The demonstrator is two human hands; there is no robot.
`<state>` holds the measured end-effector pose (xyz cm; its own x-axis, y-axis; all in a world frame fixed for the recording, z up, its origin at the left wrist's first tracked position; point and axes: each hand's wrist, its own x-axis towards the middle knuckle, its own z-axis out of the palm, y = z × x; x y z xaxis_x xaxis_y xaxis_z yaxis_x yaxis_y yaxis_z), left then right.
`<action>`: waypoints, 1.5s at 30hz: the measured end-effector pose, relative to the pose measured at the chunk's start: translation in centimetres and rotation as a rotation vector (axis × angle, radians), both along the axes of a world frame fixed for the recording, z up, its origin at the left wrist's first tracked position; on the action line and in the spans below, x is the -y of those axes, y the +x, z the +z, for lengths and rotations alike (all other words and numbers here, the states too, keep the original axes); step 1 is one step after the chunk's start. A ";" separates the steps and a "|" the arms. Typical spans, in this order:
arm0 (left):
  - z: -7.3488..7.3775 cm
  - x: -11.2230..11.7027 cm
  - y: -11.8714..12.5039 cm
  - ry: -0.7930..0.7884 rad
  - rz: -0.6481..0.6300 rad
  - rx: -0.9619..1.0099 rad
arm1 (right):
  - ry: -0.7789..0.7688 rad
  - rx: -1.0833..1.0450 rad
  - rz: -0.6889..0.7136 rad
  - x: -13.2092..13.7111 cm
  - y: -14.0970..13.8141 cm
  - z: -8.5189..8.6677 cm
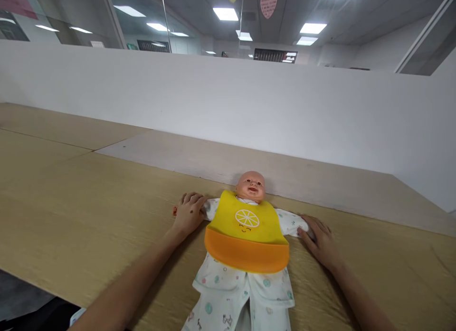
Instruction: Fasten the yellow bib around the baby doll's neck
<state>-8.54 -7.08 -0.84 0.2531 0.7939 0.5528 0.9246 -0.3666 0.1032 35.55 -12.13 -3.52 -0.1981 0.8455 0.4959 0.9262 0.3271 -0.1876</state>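
A baby doll [251,185] lies on its back on the wooden table [71,217], head toward the wall. It wears white patterned pyjamas [235,293] and a yellow and orange silicone bib [246,236] with a lemon face. My left hand [188,212] rests on the end of the doll's sleeve at the left, fingers curled over it. My right hand [318,241] lies on the other sleeve end at the right, fingers closed down on the cloth. Both of the doll's arms are spread out sideways.
A low white partition wall [249,108] runs along the far side of the table. A paler board [199,155] lies on the table by the wall. The table's near edge [39,283] drops off at lower left. Ceiling lights and glass panels show above.
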 end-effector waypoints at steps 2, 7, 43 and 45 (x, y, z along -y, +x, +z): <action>-0.3 0.1 0.2 0.064 -0.043 0.036 | 0.126 0.041 0.007 0.2 -0.4 0.7; -0.4 0.6 1.1 0.090 -0.118 0.100 | 0.364 0.009 0.186 2.5 -4.3 4.7; 1.1 1.8 1.7 0.011 -0.202 0.278 | 0.159 -0.090 -0.033 -0.1 -2.3 -0.8; 1.3 1.9 1.9 0.011 -0.241 0.284 | 0.164 -0.100 -0.029 -0.2 -2.3 -0.9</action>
<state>-6.69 -9.03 0.43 0.2675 0.7238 0.6360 0.7469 -0.5728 0.3377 33.25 -11.96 -4.39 -0.1179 0.7564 0.6434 0.9151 0.3343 -0.2254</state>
